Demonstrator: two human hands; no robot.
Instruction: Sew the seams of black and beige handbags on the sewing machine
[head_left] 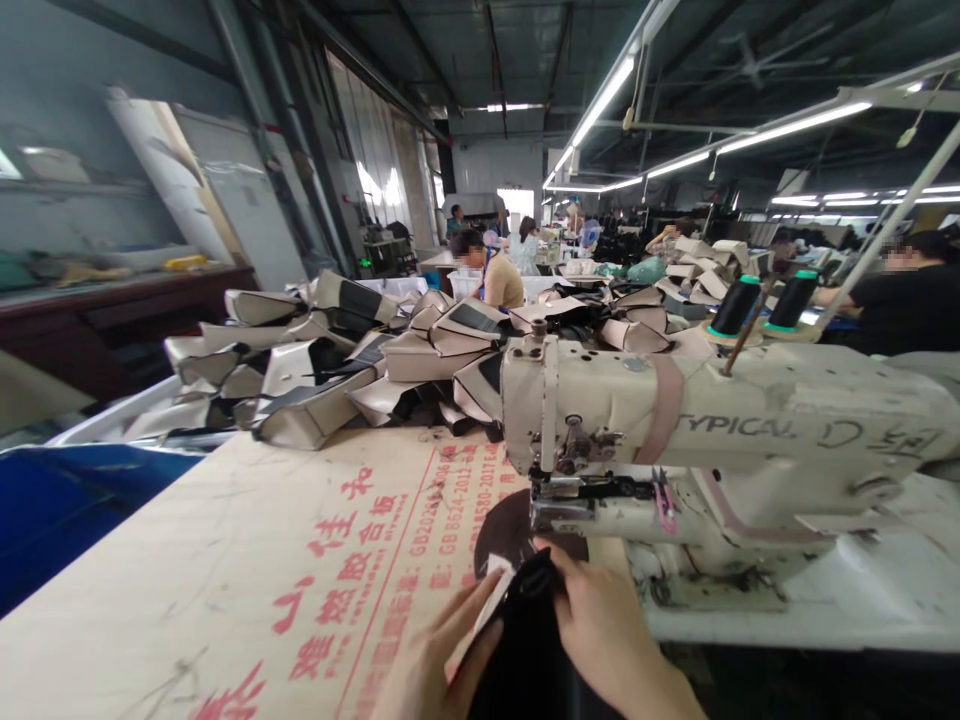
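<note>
My left hand [444, 645] is closed on the pale edge of a black bag piece [525, 650], fingers along its side. On the other side, my right hand [600, 625] grips the same piece near its folded top edge. The piece is just in front of the needle end of a cream sewing machine [592, 400]; I cannot tell whether it touches the machine's arm. Beneath that end, a dark round patch [487, 530] shows on the plywood tabletop [247, 560]. The lower part of the black piece runs out of the frame.
Behind the tabletop lies a big heap of beige and black bag pieces [322, 350]. Pink-handled thread snips [664, 505] rest on the machine. Two black thread spools [735, 308] stand behind it. A blue sheet [97, 500] hangs at left. Other people [504, 275] sit farther back.
</note>
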